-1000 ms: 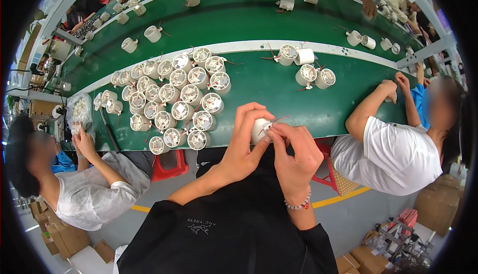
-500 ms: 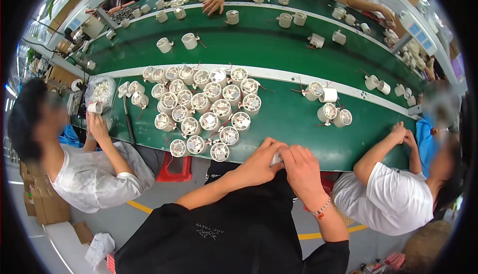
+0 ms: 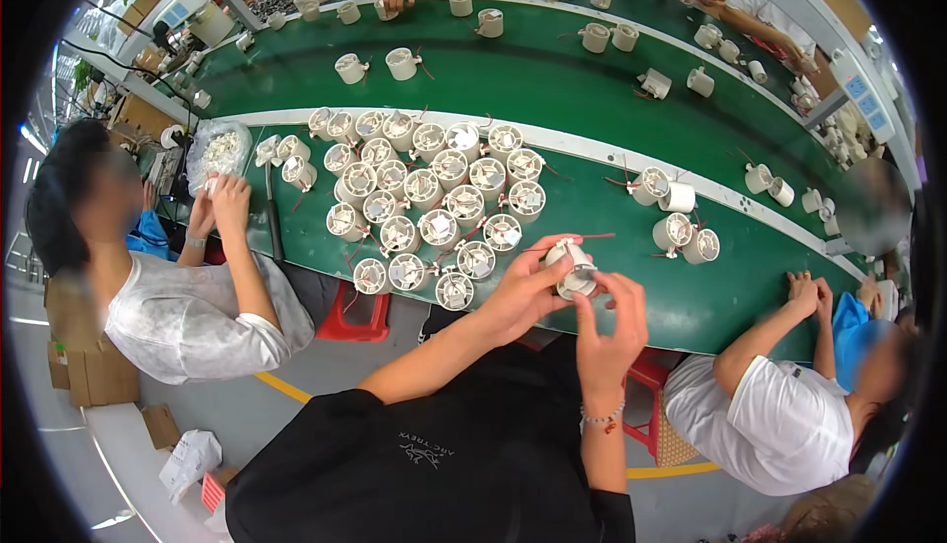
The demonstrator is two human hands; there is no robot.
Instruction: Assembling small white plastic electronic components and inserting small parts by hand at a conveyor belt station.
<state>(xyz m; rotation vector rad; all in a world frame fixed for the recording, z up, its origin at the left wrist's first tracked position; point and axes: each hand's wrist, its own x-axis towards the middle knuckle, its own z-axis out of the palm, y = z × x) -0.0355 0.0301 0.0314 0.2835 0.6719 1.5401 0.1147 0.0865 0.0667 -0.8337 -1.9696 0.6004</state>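
Note:
My left hand (image 3: pixel 523 296) is closed around a white round plastic housing (image 3: pixel 566 253) with thin red wires, held just above the table's front edge. Its open face is turned toward me. At that face, the thumb and forefinger of my right hand (image 3: pixel 614 324) pinch a small grey flat piece (image 3: pixel 583 275); whether it is fixed to the housing I cannot tell. To the left of my hands, many similar white housings (image 3: pixel 438 229) stand close together on the green table (image 3: pixel 592 198), several with grey pieces inside.
A small group of housings (image 3: pixel 675 229) stands to the right. More housings (image 3: pixel 401 64) sit on the green belt (image 3: pixel 533 74) beyond a pale rail. A black-handled tool (image 3: pixel 273 217) and a bag of white parts (image 3: pixel 219 153) lie left. Co-workers sit on both sides and opposite.
My hands have lifted and parted slightly, bringing the housing and grey piece into sight. The whole view has shifted. The left co-worker's hands have come together.

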